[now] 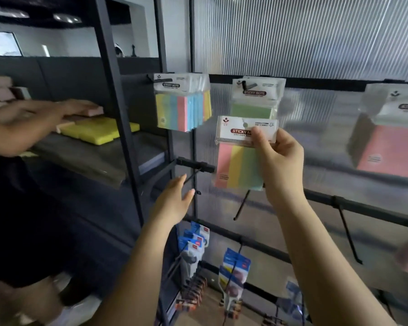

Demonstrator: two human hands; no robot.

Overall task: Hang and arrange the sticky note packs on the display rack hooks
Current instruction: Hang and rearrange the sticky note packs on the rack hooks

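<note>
Your right hand (279, 158) pinches sticky note pack (239, 158) by white header card, held upright before rack, just below hanging green pack (253, 109). Clear sleeve, pink-yellow-green stripes, red "STICKY NOTE" label. Your left hand (172, 201) relaxed, fingers spread, grasping nothing, near bare hook (193, 165).

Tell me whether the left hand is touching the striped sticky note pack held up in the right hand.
Apart. The head view shows the open left hand below-left of the striped sticky note pack, with rack visible between them.
</note>
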